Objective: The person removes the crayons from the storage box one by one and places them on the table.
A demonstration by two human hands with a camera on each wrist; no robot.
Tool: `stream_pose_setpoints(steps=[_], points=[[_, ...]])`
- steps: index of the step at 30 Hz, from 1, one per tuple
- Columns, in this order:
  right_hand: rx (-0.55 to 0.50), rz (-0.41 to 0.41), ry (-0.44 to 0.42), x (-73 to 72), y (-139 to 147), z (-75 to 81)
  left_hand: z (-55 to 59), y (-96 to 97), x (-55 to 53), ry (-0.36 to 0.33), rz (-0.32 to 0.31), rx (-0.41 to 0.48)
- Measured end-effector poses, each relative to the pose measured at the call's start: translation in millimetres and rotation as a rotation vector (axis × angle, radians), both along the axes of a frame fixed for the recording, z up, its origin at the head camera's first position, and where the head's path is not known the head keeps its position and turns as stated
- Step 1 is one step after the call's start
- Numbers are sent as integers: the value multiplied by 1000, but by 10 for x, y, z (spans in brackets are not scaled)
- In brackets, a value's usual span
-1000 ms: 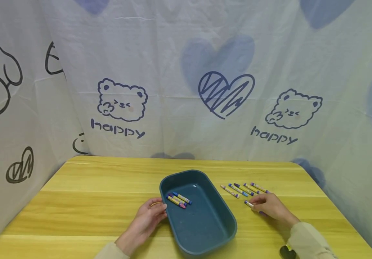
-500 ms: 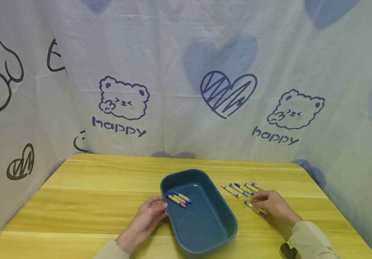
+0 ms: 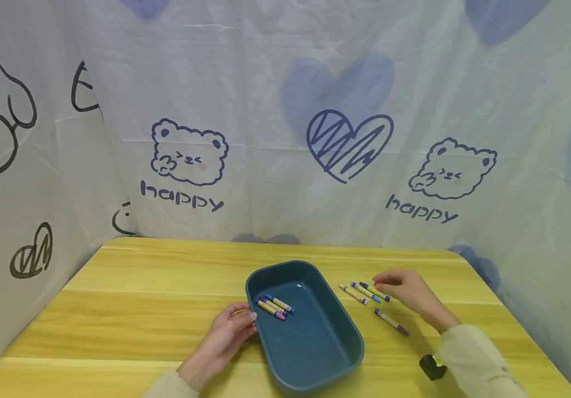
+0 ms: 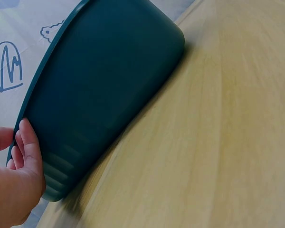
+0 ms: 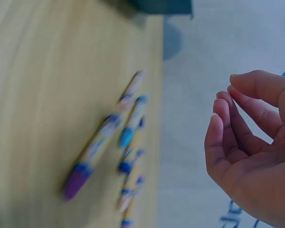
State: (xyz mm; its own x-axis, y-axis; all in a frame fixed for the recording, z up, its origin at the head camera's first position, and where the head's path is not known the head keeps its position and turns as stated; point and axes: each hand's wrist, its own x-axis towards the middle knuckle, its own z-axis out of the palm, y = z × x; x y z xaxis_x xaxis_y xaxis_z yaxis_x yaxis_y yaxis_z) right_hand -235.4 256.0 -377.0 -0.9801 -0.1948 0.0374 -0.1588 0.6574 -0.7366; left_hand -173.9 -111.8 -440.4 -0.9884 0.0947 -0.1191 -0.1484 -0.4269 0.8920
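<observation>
My left hand grips the rim of a dark teal plastic bin at its left side. In the left wrist view, thumb and fingers pinch that wall from both sides. Three crayons lie together inside the bin. My right hand hovers over the crayons on the table, fingers loosely bent. In the right wrist view, its thumb and fingertips are close together with nothing between them. A purple-tipped crayon lies nearest me; behind it sit a peach crayon, a light-blue one and a dark-blue one. The right hand hides others.
Everything stands on a yellow wood-grain table. A white cloth printed with bears and hearts hangs behind and at both sides. A small black object is by the right sleeve.
My right hand has moved away from the purple-tipped crayon, back over the row of crayons, leaving that crayon fully visible where it lay. The left hand and the bin stay in place.
</observation>
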Motion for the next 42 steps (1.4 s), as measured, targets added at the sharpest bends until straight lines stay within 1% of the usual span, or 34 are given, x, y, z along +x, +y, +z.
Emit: stream_pose_setpoints(steps=[6, 9, 14, 18, 21, 23, 30, 37, 42], points=[[-24, 50, 27, -2, -304, 275, 1, -1, 6, -1, 6, 3], [-36, 84, 55, -1, -481, 374, 3, 1, 9, 1, 4, 8], [-42, 106, 103, -29, -753, 462, -1, 1, 8, 9, -5, 7], [-51, 127, 98, -69, -948, 483, -10, -5, 6, 13, -1, 7], [-59, 142, 86, -103, -1092, 458, -15, -11, 7, 15, 1, 7], [-84, 149, 66, -124, -1183, 420, -15, -12, 7, 15, 0, 6], [-149, 155, 8, -193, -1470, 233, -11, -9, 5, 8, -4, 7], [-155, 195, -35, -274, -1650, 34, -12, -5, 0, 12, -2, 2], [-154, 196, -63, -322, -1739, -97, -16, -5, -4, 7, 4, 2]])
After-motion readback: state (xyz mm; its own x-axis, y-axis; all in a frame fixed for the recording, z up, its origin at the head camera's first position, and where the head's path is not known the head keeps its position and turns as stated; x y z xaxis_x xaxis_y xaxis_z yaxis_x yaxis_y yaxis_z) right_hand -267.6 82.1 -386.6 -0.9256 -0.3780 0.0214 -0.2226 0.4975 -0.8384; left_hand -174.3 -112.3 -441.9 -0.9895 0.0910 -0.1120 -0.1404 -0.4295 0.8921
